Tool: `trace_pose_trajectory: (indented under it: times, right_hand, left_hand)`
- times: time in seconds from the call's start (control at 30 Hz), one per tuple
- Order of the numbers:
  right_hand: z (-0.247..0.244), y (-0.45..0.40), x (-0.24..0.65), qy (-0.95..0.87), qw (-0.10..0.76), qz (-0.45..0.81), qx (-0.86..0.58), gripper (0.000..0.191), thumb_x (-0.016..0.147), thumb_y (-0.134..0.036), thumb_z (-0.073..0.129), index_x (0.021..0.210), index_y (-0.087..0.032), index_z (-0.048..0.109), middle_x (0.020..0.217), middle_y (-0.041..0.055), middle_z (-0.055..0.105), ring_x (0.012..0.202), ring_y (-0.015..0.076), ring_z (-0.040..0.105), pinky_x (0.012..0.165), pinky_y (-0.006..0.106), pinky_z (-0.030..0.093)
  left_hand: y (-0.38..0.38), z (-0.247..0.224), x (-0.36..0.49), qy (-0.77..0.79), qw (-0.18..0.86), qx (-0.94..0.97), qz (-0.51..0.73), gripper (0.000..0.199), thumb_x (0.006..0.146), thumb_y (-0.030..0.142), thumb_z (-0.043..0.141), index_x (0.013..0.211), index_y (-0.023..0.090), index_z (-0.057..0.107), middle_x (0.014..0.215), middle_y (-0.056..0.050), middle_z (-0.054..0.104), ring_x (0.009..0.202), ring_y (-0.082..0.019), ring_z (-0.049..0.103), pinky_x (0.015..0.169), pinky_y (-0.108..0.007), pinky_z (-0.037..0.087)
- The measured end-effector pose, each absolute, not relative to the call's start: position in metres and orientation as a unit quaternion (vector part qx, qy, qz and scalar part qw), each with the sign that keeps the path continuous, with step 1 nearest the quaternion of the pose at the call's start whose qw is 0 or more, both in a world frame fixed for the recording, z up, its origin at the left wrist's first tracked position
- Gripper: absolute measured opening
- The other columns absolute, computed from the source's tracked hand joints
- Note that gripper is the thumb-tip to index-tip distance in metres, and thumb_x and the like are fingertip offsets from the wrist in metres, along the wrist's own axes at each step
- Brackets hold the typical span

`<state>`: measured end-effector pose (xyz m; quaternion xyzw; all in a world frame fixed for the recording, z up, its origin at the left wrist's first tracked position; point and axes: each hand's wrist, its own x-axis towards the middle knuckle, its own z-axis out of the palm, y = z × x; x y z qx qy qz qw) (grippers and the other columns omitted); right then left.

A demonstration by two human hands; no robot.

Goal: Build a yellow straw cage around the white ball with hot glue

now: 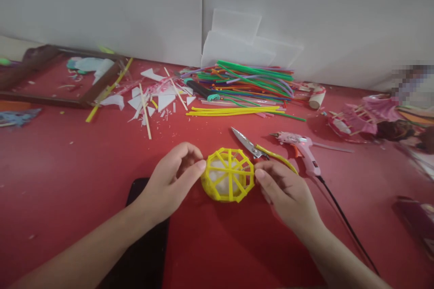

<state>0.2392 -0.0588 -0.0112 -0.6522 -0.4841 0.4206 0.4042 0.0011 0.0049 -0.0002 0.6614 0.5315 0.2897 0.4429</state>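
Note:
Between my two hands is a small round basket-like craft piece (230,172), its top crossed by yellow strips like wheel spokes, with something whitish inside. My left hand (178,174) pinches its left rim between thumb and curled fingers. On the opposite side, my right hand (283,187) grips the right edge with thumb and fingertips. Scissors (249,142) with yellow handles lie just behind the piece, partly hidden by my right hand. Farther right rests a pink hot glue gun (300,146) with an orange trigger and a black cord.
Several yellow pipe cleaners (233,111) lie before a pile of coloured ones (251,79). White scraps (166,101) and wooden sticks (145,113) are scattered to the left. A brown frame (50,99) stands far left. A black flat device (149,244) lies beneath my left forearm.

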Motion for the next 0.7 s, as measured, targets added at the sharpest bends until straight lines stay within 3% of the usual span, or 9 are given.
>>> trace_pose_trajectory:
  times: [0.1, 0.2, 0.3, 0.47, 0.53, 0.6, 0.63, 0.7]
  right_hand:
    - [-0.012, -0.062, 0.241, -0.568, 0.419, 0.341, -0.621, 0.038, 0.087, -0.049, 0.072, 0.114, -0.024, 0.061, 0.088, 0.001, 0.062, 0.061, 0.0112, 0.056, 0.052, 0.025, 0.048]
    - [-0.011, -0.063, 0.241, -0.656, 0.392, 0.278, -0.582, 0.05, 0.085, -0.047, 0.075, 0.125, -0.026, 0.054, 0.099, 0.0042, 0.062, 0.066, 0.0127, 0.057, 0.054, 0.027, 0.051]
    - [-0.01, -0.063, 0.24, -0.708, 0.352, 0.196, -0.58, 0.058, 0.084, -0.049, 0.076, 0.131, -0.025, 0.052, 0.105, 0.0077, 0.063, 0.074, 0.0163, 0.06, 0.062, 0.032, 0.055]
    - [-0.01, -0.061, 0.237, -0.726, 0.33, 0.166, -0.58, 0.058, 0.086, -0.053, 0.071, 0.133, -0.023, 0.052, 0.114, 0.0116, 0.066, 0.084, 0.0212, 0.064, 0.071, 0.036, 0.056]
    - [-0.007, -0.058, 0.243, -0.737, 0.326, 0.149, -0.573, 0.042, 0.092, -0.049, 0.065, 0.124, -0.023, 0.057, 0.108, 0.0103, 0.069, 0.085, 0.0212, 0.065, 0.074, 0.036, 0.054]
    - [-0.003, -0.052, 0.258, -0.738, 0.308, 0.123, -0.588, 0.019, 0.097, -0.039, 0.055, 0.101, -0.023, 0.063, 0.092, 0.0068, 0.07, 0.08, 0.0199, 0.065, 0.074, 0.035, 0.051]
    - [-0.001, -0.049, 0.27, -0.727, 0.297, 0.102, -0.611, 0.02, 0.098, -0.036, 0.051, 0.087, -0.023, 0.062, 0.083, 0.0051, 0.069, 0.076, 0.019, 0.065, 0.072, 0.034, 0.049]
    - [0.0, -0.044, 0.299, -0.669, 0.253, 0.051, -0.697, 0.022, 0.094, -0.038, 0.053, 0.08, -0.023, 0.061, 0.074, 0.0036, 0.067, 0.063, 0.0172, 0.06, 0.062, 0.033, 0.044]
  left_hand:
    - [0.004, -0.006, -0.004, 0.498, 0.388, 0.707, 0.32, 0.035, 0.09, 0.044, 0.06, 0.117, 0.022, 0.056, 0.11, -0.006, 0.064, 0.098, -0.021, 0.063, 0.085, -0.034, 0.055]
    - [0.003, -0.012, -0.007, 0.424, 0.371, 0.775, 0.287, 0.059, 0.091, 0.046, 0.064, 0.142, 0.024, 0.043, 0.144, -0.013, 0.05, 0.131, -0.031, 0.051, 0.11, -0.048, 0.047]
    - [0.002, -0.014, -0.007, 0.396, 0.338, 0.814, 0.259, 0.066, 0.092, 0.046, 0.063, 0.148, 0.024, 0.036, 0.15, -0.015, 0.045, 0.14, -0.035, 0.042, 0.115, -0.054, 0.042]
    - [0.001, -0.015, -0.006, 0.408, 0.321, 0.818, 0.249, 0.066, 0.092, 0.044, 0.062, 0.148, 0.022, 0.035, 0.15, -0.017, 0.046, 0.14, -0.038, 0.043, 0.115, -0.059, 0.043]
    - [0.002, -0.017, -0.008, 0.394, 0.342, 0.817, 0.245, 0.073, 0.093, 0.05, 0.063, 0.152, 0.022, 0.031, 0.154, -0.018, 0.042, 0.144, -0.039, 0.041, 0.117, -0.06, 0.041]
    - [0.002, -0.021, -0.011, 0.37, 0.37, 0.817, 0.245, 0.089, 0.088, 0.06, 0.069, 0.156, 0.025, 0.023, 0.16, -0.019, 0.035, 0.148, -0.041, 0.037, 0.12, -0.062, 0.038]
    - [0.003, -0.023, -0.012, 0.358, 0.381, 0.816, 0.246, 0.1, 0.084, 0.064, 0.073, 0.158, 0.026, 0.019, 0.162, -0.02, 0.032, 0.15, -0.042, 0.035, 0.121, -0.062, 0.037]
    - [0.003, -0.028, -0.012, 0.341, 0.387, 0.818, 0.254, 0.118, 0.072, 0.069, 0.082, 0.16, 0.029, 0.013, 0.164, -0.021, 0.029, 0.152, -0.045, 0.032, 0.122, -0.065, 0.035]
